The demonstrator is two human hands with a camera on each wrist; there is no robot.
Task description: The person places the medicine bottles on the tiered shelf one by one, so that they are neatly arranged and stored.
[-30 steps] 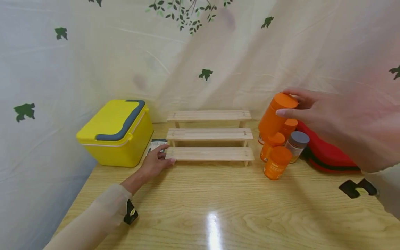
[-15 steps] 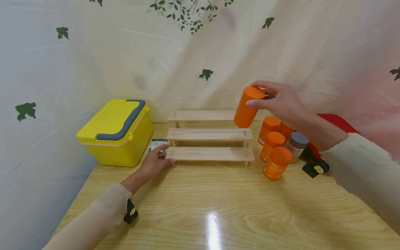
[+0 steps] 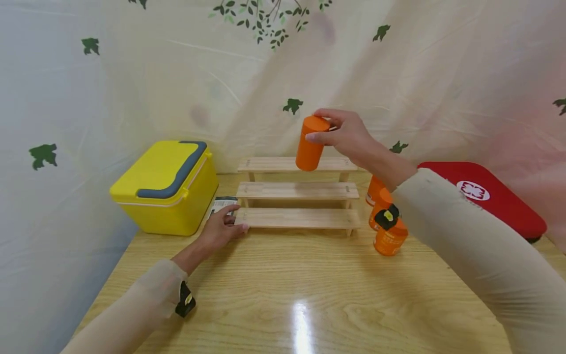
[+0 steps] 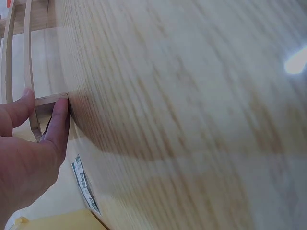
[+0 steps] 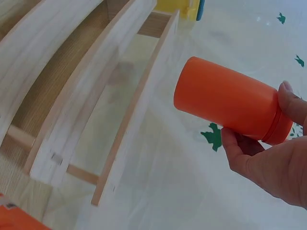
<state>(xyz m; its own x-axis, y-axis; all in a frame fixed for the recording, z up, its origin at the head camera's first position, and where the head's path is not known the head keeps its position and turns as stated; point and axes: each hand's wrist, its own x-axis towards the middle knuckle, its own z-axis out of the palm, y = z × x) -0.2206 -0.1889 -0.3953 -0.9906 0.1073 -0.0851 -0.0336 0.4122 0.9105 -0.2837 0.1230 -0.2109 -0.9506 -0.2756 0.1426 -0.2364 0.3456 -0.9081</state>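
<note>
A three-tier wooden display rack (image 3: 297, 191) stands on the table against the cloth backdrop. My left hand (image 3: 218, 231) pinches the left end of its lowest step. In the left wrist view, thumb and fingers (image 4: 58, 122) lie on either side of the end piece. My right hand (image 3: 347, 132) holds an orange bottle (image 3: 309, 150) by its capped top, slightly tilted. In the head view the bottle overlaps the top step; in the right wrist view the orange bottle (image 5: 225, 98) is apart from the rack.
Several orange bottles (image 3: 389, 241) stand right of the rack, partly hidden by my right arm. Behind that arm lies a red case (image 3: 491, 196) with a white emblem. A yellow box (image 3: 163, 187) with a grey handle stands at left, a printed packet (image 3: 223, 202) beside it.
My right hand has carried the orange bottle left, from above the other bottles to in front of the top step. My left hand stays on the rack. The red case shows more.
</note>
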